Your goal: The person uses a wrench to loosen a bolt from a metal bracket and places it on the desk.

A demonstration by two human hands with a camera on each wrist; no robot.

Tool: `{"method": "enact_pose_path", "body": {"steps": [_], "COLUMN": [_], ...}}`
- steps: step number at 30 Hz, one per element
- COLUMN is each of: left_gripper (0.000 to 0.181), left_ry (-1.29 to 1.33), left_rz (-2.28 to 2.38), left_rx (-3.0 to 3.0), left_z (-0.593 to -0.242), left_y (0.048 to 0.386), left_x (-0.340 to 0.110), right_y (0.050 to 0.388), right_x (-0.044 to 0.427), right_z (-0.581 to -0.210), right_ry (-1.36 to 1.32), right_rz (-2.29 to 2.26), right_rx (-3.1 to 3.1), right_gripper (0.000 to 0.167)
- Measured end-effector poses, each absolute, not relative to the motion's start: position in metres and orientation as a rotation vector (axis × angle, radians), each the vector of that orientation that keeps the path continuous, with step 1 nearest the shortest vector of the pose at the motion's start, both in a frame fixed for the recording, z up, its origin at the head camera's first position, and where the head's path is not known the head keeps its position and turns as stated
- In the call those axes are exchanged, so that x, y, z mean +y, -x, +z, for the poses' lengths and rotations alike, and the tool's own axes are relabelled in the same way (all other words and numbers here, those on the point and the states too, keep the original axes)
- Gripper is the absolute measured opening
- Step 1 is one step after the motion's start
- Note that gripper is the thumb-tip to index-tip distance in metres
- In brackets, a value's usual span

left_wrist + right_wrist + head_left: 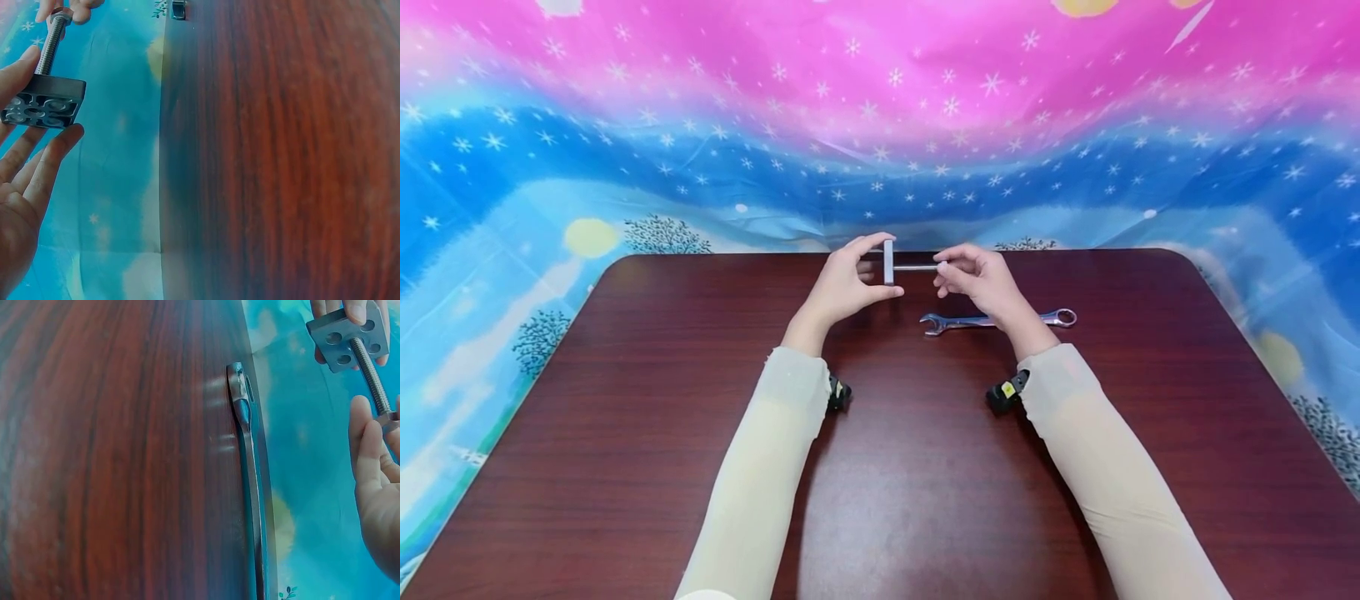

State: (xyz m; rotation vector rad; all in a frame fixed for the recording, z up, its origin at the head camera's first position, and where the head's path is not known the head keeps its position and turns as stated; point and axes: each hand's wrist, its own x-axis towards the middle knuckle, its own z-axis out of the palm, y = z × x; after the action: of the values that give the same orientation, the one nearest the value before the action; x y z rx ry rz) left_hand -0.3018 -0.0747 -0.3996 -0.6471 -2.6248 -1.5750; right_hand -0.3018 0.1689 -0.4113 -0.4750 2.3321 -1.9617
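My left hand [844,285] grips a square metal plate [889,263] by opposite edges, thumb on the near edge and fingers on the far one. Several round holes show in the plate [333,338] in the right wrist view. From its middle a long threaded bolt [371,376] stands out toward my right hand [983,278], which pinches the bolt's hex head [387,420] with its fingertips. Plate and bolt are held up above the far part of the table. On the tabletop below my right hand lies a combination wrench [961,322], its open end to the left and its ring end to the right.
The dark wood-grain table [910,467] ends just behind the hands. Beyond its far edge hangs a pink and blue cloth [880,125] with snowflakes. A small black camera [1003,395] is on the right wrist, and another black camera [839,393] on the left.
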Motion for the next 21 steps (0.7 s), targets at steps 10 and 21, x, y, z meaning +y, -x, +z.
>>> {"method": "enact_pose_path", "body": {"steps": [10,21], "left_gripper": [0.073,0.073], "left_ry": [0.658,0.67], "left_rz": [-1.575,-1.55], "left_rx": [-2.625,-2.607], "left_z": [-0.4012,-0.4026], "left_y": [0.3005,0.3032], "left_x": [-0.0707,-0.0721], "right_y": [0.3014,0.3027], "right_x": [0.1685,0.1665], "right_z": [-0.4134,-0.4119], "right_ry": [0.448,0.474], "right_rz": [-2.053,-1.934], "right_rx": [2.327,2.476], "right_gripper": [0.033,0.024]}}
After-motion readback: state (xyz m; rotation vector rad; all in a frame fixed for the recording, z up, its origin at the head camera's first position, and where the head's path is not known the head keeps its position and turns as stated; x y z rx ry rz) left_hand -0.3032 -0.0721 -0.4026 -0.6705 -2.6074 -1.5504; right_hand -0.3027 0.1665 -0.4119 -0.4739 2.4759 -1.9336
